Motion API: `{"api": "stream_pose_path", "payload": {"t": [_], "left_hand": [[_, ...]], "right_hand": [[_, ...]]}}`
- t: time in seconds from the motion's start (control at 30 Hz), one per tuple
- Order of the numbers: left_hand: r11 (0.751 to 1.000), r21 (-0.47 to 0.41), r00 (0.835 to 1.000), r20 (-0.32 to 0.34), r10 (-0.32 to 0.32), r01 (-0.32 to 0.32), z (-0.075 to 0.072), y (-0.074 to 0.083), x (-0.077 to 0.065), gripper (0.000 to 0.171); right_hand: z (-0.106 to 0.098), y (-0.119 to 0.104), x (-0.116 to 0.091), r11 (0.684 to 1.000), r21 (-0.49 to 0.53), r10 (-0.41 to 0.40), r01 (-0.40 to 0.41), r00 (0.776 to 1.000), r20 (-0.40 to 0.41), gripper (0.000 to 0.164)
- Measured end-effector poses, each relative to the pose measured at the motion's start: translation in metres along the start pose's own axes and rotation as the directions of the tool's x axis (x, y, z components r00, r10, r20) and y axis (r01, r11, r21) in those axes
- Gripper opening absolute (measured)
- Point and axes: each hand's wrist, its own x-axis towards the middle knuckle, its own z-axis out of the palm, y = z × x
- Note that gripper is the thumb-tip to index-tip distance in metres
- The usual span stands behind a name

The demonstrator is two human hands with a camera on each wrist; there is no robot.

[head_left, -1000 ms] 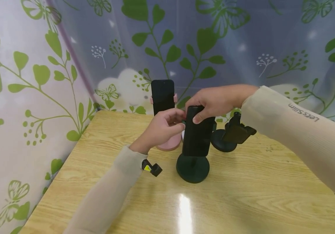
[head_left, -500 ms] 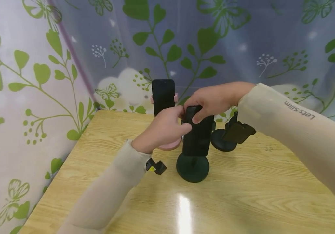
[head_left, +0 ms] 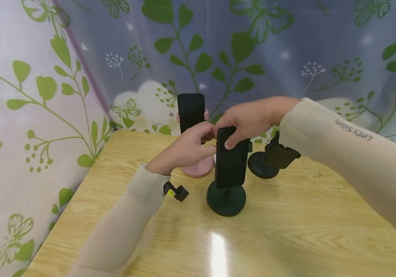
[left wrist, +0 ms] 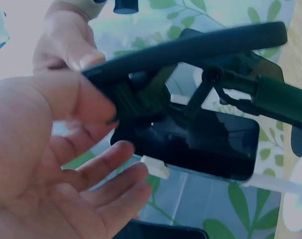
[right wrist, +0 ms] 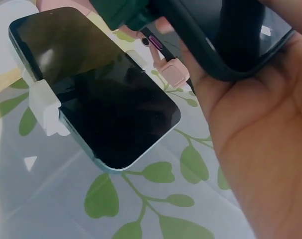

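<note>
A black phone stands upright on a dark green phone stand with a round base. From above, my right hand grips the phone's top end, thumb on the screen and fingers behind. My left hand is at the phone's left edge. In the left wrist view, its thumb and forefinger pinch the stand's clamp behind the phone, while the other fingers spread loosely. The right wrist view has the phone's dark rim against my right palm.
Behind, a pink stand bears another phone. A black stand with a tilted holder is to the right. A white clamp grips a further phone. Patterned curtains border the wooden table.
My left hand moved right over the phone's edge, then drew back slightly left. My right hand keeps its grip on the phone's top, and the phone has tilted slightly.
</note>
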Motion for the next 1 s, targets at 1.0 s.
{"api": "stream_pose_path", "payload": {"t": [1.0], "left_hand": [[0.969,-0.243,0.999,0.025,0.042,-0.034,0.009,-0.009,-0.004,0.026]], "right_hand": [[0.005,-0.004,-0.013,0.996,-0.048,0.068,-0.069,0.997,-0.029,0.019]]}}
